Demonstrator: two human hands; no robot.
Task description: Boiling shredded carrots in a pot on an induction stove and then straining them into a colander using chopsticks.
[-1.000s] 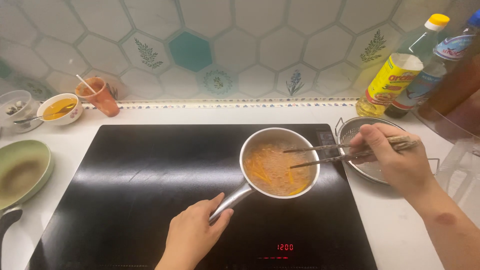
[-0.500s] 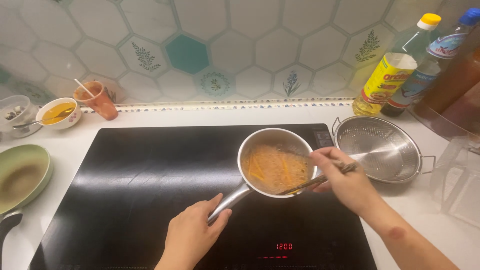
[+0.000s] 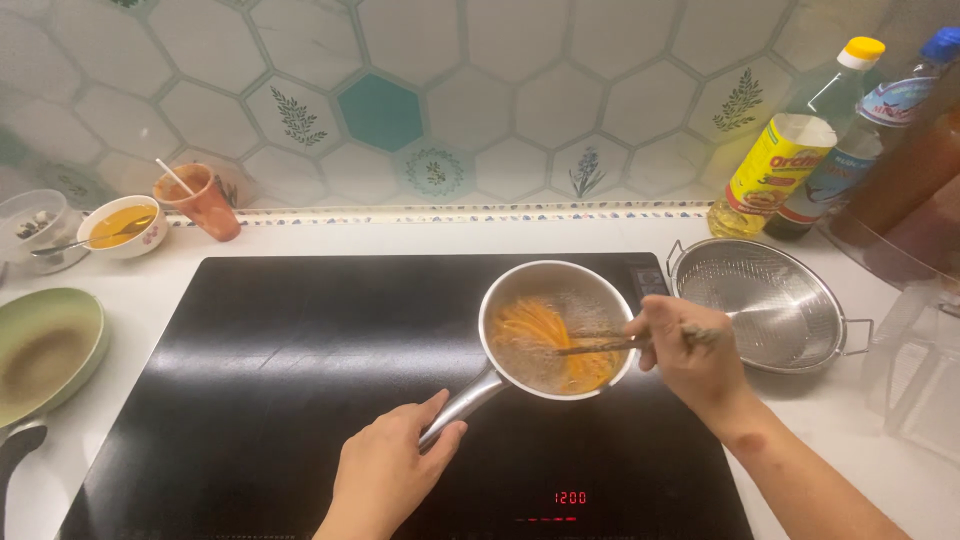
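Observation:
A small steel saucepan point(image 3: 500, 300) stands on the black induction hob point(image 3: 300, 380), filled with bubbling water and orange strips point(image 3: 535, 325). My left hand point(image 3: 390, 465) grips the end of the pan's handle point(image 3: 462, 402) at the front. Over the pan's right rim, my right hand point(image 3: 690, 350) holds a pair of chopsticks point(image 3: 600, 343) whose tips reach into the orange strips.
A steel colander point(image 3: 770, 300) sits right of the hob. Oil and sauce bottles point(image 3: 790, 150) stand at the back right. At the left are a green pan point(image 3: 45, 350), a bowl of yellow liquid with a spoon point(image 3: 120, 225), an orange cup point(image 3: 200, 200) and a glass bowl point(image 3: 30, 220).
My right hand came from over the colander to the pan, and the chopsticks now dip into the orange strips. The left hand stayed on the handle.

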